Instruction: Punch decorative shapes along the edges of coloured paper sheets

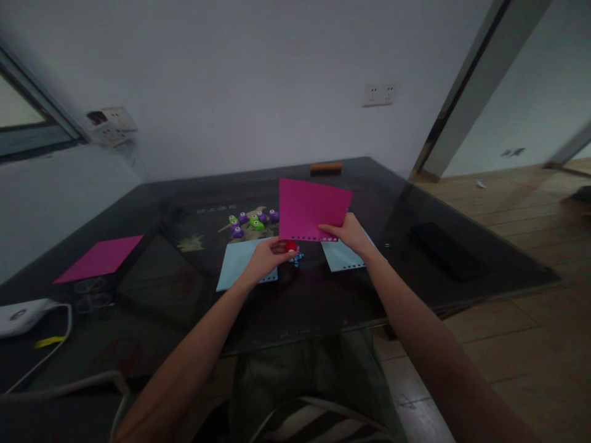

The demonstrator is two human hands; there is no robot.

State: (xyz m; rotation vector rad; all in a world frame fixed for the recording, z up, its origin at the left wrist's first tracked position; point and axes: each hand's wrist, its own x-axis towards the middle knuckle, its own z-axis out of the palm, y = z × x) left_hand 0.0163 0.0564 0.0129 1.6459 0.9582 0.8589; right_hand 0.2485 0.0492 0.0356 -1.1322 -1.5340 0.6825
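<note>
— Start at the far left. What lies there?

— A white device (21,315) with a cable sits at the counter's (323,301) left edge, a yellow tag (50,341) just beside it. Further in, a pink sheet (99,258) lies flat on the dark glass, well apart from both hands.

— And toward the middle?

— A cluster of small purple and green punches (253,220) stands behind a pale blue sheet (233,264) that lies flat on the counter. The left hand (268,257) hovers over that sheet's right edge, fingers curled narrowly around a small red punch (290,247) — it sits at the lower edge of the magenta paper (311,210), just above a little blue object (296,258) on the glass.

— Where is the magenta paper itself?

— Lifted off the counter, tilted up toward the camera, with a row of punched holes along its bottom edge. The right hand (348,234) pinches its lower right corner, thumb on the front and fingers behind.

— What is under the right hand?

— A second pale blue sheet (344,258), also with holes along its near edge, lying flat.

— Further right?

— A flat black object (446,249) rests on the counter, well apart from the hands. Near the back edge lies a brown bar (325,167), and a socket plate (379,94) is on the wall above.
</note>
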